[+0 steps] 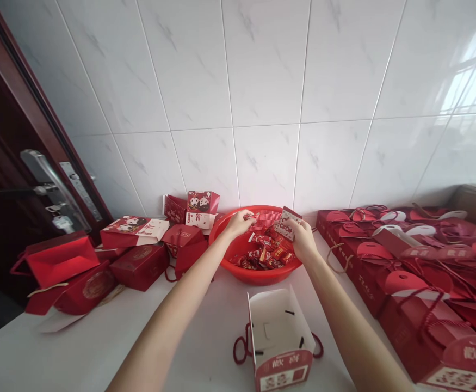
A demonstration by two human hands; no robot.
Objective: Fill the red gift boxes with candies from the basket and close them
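Note:
A red plastic basket [226, 251] stands on the white counter by the tiled wall, with several red-wrapped sweets [267, 253] in it. My left hand [238, 222] reaches over the basket's left rim, closed on a small red sweet [252, 216]. Over the right side, my right hand [303, 240] is closed on a small red and white packet [287, 223]. An open red and white gift box [277, 337] with red cord handles sits close to me, its top flaps spread, and its inside looks white and bare.
Rows of closed red gift boxes [409, 272] with cord handles fill the counter's right side. More red boxes and bags [140, 256] lie scattered on the left. A dark door with a metal lock [54, 190] stands at far left.

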